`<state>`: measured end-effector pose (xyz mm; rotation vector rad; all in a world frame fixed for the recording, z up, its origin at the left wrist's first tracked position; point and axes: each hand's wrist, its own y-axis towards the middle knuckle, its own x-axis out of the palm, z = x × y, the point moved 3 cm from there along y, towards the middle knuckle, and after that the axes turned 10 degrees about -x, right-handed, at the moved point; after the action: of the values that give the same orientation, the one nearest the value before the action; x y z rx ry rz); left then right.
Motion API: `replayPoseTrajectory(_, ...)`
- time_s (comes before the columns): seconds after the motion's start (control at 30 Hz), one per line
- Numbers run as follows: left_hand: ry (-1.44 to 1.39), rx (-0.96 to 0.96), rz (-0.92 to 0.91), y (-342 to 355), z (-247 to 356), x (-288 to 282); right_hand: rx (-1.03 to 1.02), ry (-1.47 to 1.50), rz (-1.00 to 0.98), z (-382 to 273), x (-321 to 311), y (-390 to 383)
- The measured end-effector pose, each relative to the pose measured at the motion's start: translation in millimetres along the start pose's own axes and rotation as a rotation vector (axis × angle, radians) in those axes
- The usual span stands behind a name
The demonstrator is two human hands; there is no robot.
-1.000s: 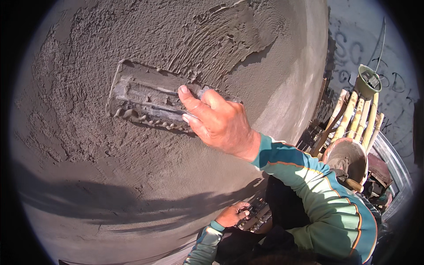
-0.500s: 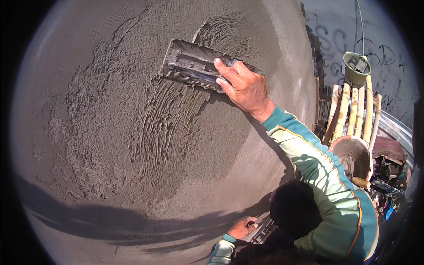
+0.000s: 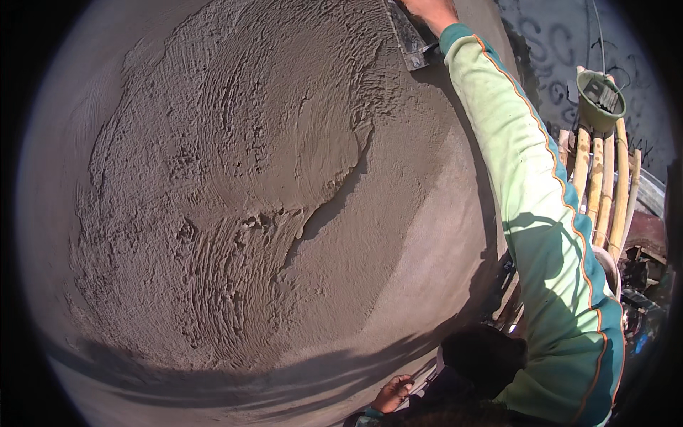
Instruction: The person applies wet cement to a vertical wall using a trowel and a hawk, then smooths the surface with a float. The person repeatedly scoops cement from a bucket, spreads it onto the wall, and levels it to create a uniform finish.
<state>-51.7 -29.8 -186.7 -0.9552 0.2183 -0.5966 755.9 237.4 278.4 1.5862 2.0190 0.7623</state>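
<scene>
Wet grey plaster [image 3: 235, 149] with raised streaks and ragged ridges covers much of the curved wall. At the top edge, my right hand [image 3: 430, 13] is closed on the steel trowel [image 3: 408, 39], which lies against the wall; its fingertips and part of the tool are out of frame. My striped green sleeve runs down from it across the right side. Low in the middle, my left hand [image 3: 391, 393] has its fingers curled by a narrow rail or bar; what they hold is too small to make out.
At the right, a green bucket [image 3: 601, 103] with something inside sits atop bamboo poles [image 3: 606, 181], in front of a painted grey wall [image 3: 548, 50] with scrawled marks. A pale tub behind my arm is mostly hidden, above a jumble of dark objects [image 3: 640, 299].
My right hand and the trowel have swept up and right to the top edge, leaving a freshly spread ridge of plaster. My left hand sits lower in the picture.
</scene>
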Motion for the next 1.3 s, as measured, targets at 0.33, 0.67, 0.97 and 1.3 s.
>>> replayPoseTrajectory(0.33, 0.163, 0.081, -0.126, -26.9, -10.4, 25.0, 0.651, 0.401, 0.014, 210.8, 32.0, -221.9)
replayPoseTrajectory(0.67, -0.003, 0.177, 0.18, -33.8, 16.9, -20.7, 0.35, 0.781, -0.226, 20.3, -19.9, -19.8)
replayPoseTrajectory(0.97, 0.405, 0.118, 0.059, -51.3, 123.0, 66.3, -0.545, 0.54, -0.37, -291.9, -17.4, -132.0)
replayPoseTrajectory(1.3, 0.735, 0.35, -0.08, -16.0, 146.7, 73.9, -1.038, 0.386, -0.275, -302.8, -38.4, -407.0)
